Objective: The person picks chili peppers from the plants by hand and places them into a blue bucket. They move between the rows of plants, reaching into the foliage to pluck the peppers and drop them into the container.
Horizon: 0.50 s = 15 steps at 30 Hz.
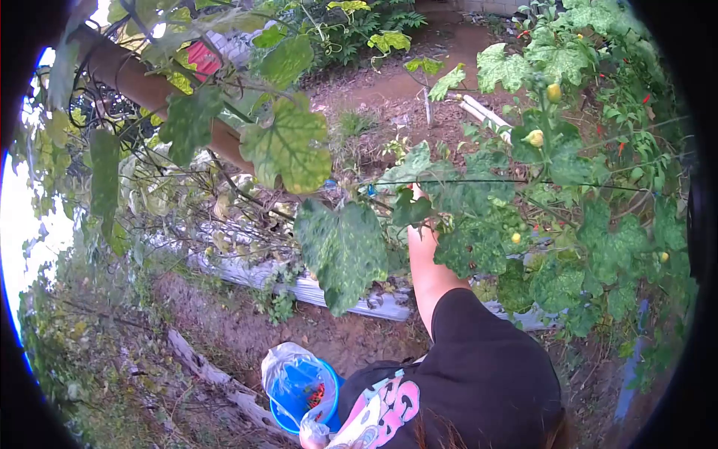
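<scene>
My right arm reaches forward among broad, pale-spotted vine leaves (340,251). My right hand (420,200) is mostly hidden behind foliage, so its fingers and anything in them cannot be made out. Low in the view stands a blue bucket (331,382) lined with a clear plastic bag (288,359). Small red peppers (317,395) lie inside it. At the bucket's near rim, my left hand (311,440) shows only in part, closed on the rim where the plastic bunches up.
A thick brown pole (142,82) slants across the upper left. A dark line (486,180) runs through the vines. Below it stretches a strip of silvery plastic sheeting (299,288). Red peppers (646,99) hang on plants at the right. White poles (486,112) lie on the soil behind.
</scene>
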Each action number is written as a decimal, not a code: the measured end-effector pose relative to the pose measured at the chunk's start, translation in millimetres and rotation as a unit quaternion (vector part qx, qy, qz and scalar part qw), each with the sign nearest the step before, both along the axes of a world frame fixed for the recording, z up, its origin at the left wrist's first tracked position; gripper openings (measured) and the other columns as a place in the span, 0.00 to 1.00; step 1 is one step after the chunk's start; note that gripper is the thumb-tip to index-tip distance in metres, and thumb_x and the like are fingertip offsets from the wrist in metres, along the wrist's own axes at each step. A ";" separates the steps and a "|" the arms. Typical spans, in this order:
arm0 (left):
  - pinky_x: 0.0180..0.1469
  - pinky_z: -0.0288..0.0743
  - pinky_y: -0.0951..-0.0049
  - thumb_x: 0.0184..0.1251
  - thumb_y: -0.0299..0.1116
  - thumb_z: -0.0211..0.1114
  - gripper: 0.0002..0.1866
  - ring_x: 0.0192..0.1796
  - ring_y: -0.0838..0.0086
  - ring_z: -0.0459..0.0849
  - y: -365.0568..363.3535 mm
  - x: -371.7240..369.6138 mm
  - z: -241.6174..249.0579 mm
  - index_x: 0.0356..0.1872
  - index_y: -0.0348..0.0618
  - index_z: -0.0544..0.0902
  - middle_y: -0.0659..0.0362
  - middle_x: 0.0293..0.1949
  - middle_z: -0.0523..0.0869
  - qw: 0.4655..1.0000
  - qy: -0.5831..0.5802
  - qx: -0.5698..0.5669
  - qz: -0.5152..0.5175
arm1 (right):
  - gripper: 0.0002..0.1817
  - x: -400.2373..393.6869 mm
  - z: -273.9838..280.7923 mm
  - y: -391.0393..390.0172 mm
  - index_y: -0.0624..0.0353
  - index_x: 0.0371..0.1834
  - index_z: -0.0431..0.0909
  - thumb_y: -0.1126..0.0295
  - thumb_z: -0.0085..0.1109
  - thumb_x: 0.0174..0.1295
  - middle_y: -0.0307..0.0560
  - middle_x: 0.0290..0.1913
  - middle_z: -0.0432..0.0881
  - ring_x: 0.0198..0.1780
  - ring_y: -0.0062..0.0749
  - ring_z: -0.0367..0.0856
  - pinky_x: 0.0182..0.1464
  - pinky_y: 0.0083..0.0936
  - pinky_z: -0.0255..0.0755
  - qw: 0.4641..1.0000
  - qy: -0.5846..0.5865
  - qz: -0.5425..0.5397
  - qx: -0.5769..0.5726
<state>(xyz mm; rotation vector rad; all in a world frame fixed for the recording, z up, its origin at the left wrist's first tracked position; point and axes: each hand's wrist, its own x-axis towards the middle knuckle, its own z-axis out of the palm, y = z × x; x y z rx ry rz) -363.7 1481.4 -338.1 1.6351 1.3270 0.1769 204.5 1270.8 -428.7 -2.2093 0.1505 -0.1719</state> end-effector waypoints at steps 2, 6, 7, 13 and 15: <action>0.42 0.74 0.69 0.48 0.34 0.66 0.16 0.40 0.65 0.79 -0.7 -0.7 4.3 0.40 0.42 0.78 0.55 0.38 0.80 1.000 0.006 0.006 0.003 | 0.30 8.3 -51.0 0.8 0.54 0.60 0.64 0.53 0.53 0.57 0.49 0.62 0.66 0.55 0.46 0.72 0.56 0.44 0.66 0.998 -0.053 -0.020 0.018; 0.44 0.74 0.69 0.48 0.35 0.67 0.17 0.42 0.65 0.79 -6.3 -10.3 5.1 0.41 0.43 0.78 0.55 0.40 0.80 1.000 0.009 0.014 0.014 | 0.25 16.8 -43.1 -10.3 0.56 0.56 0.68 0.55 0.52 0.57 0.49 0.56 0.70 0.50 0.45 0.73 0.51 0.41 0.68 0.995 -0.007 -0.004 -0.102; 0.45 0.74 0.70 0.47 0.36 0.67 0.18 0.42 0.65 0.79 -7.0 -12.6 4.8 0.41 0.44 0.79 0.55 0.40 0.80 1.000 0.009 0.016 0.018 | 0.25 17.1 -42.0 -10.0 0.56 0.55 0.68 0.55 0.52 0.57 0.49 0.55 0.70 0.49 0.44 0.73 0.50 0.41 0.67 0.994 -0.009 -0.007 -0.107; 0.48 0.73 0.70 0.47 0.38 0.68 0.20 0.45 0.65 0.79 -12.5 -11.3 4.0 0.43 0.45 0.80 0.56 0.43 0.81 0.999 0.006 0.020 0.034 | 0.21 27.5 -40.8 -22.0 0.55 0.49 0.68 0.56 0.52 0.57 0.47 0.49 0.70 0.44 0.41 0.72 0.45 0.39 0.65 0.997 -0.005 0.043 -0.057; 0.49 0.73 0.71 0.46 0.39 0.69 0.20 0.47 0.65 0.79 -13.9 -12.9 3.5 0.43 0.45 0.80 0.56 0.44 0.81 0.999 0.002 0.026 0.033 | 0.19 30.5 -36.1 -31.9 0.55 0.47 0.68 0.56 0.51 0.57 0.46 0.47 0.70 0.42 0.40 0.71 0.43 0.38 0.65 0.997 0.014 0.064 -0.039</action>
